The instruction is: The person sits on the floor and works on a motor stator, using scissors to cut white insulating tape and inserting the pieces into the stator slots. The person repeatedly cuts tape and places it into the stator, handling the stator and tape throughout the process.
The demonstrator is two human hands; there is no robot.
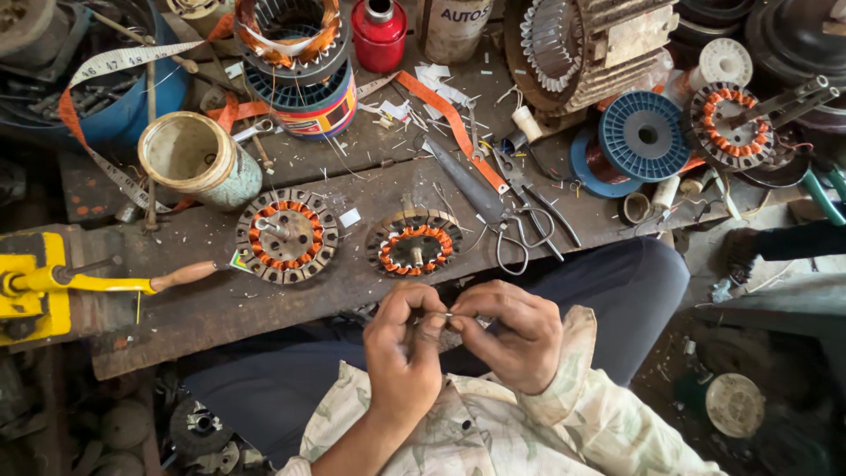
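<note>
Hands mid wire prep: left hand (404,348) & right hand (509,335) both pinched on thin wire piece (446,315) over lap, near bench edge (264,308). Looks like stripping/twisting end; next needs steady pull. Stator (415,244) sits just ahead.

Orange-wound stators (286,234) (blue spool (645,136), red can (379,35))

2 hands (401,348) (515,339), 2 stators (286,235) (414,244), 1 scissors (493,211).
</note>
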